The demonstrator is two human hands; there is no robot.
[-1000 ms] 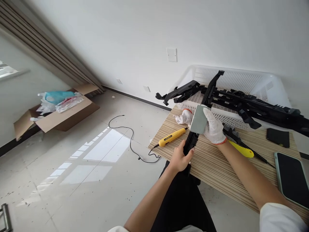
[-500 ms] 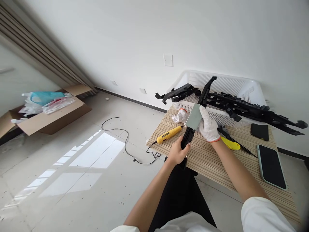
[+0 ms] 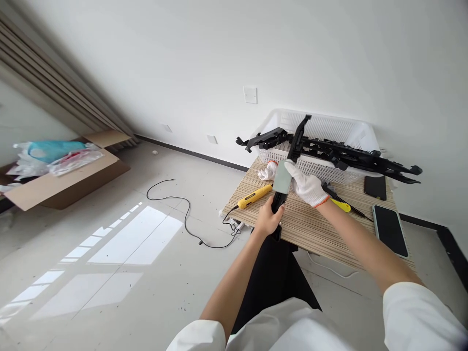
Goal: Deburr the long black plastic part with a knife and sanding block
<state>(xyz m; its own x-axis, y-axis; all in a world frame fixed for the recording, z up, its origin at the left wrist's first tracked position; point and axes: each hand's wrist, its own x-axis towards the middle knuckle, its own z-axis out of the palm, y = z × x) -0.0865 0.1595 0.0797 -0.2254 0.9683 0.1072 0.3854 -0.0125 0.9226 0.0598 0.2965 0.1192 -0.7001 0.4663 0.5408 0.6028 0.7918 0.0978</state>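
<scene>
My bare left hand [image 3: 268, 219] is wrapped round the near end of a long black plastic part [image 3: 298, 139], which slants up and away past the basket's front edge. In a white knit glove with an orange cuff, my right hand [image 3: 307, 186] grips a flat, pale grey-green plate [image 3: 282, 179] by its right side, thumb on top. The plate lies across the middle of the black part and hides that stretch. Left of it, a yellow corded tool [image 3: 255, 196] rests on the table, with another white glove [image 3: 268, 171] behind.
A white plastic basket [image 3: 321, 168] with several black parts [image 3: 343, 148] stands on the wood-grain table [image 3: 310, 231]. To the right are a phone [image 3: 390, 230], a dark flat slab [image 3: 375, 187] and a yellow-handled tool [image 3: 342, 204]. A black cord [image 3: 188, 214] and an open carton [image 3: 73, 183] occupy the floor.
My view has shifted somewhat. The plate, still in my right hand, has turned slightly and sits nearer my left hand along the black part. Both grips stay the same.
</scene>
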